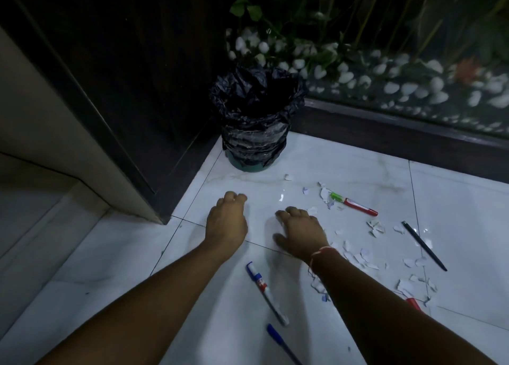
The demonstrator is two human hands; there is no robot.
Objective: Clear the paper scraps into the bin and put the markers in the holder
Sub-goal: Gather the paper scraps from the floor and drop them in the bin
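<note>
White tiled floor (454, 227): one bin (256, 122), five pens, scattered scraps (358, 257).

White paper scraps (358, 254) scattered, markers (355, 204) lying flat, black-lined bin (256, 122) upright

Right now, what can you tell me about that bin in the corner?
The bin is a small round tub standing upright on the white tiled floor, tucked into the corner beside a dark wooden panel. A crinkled black plastic bag lines it, puffing above the rim and draping down the sides, so only a green band shows at the base. Its inside is too dark to see. Neither hand touches it; the nearest paper scrap lies just in front.
</note>
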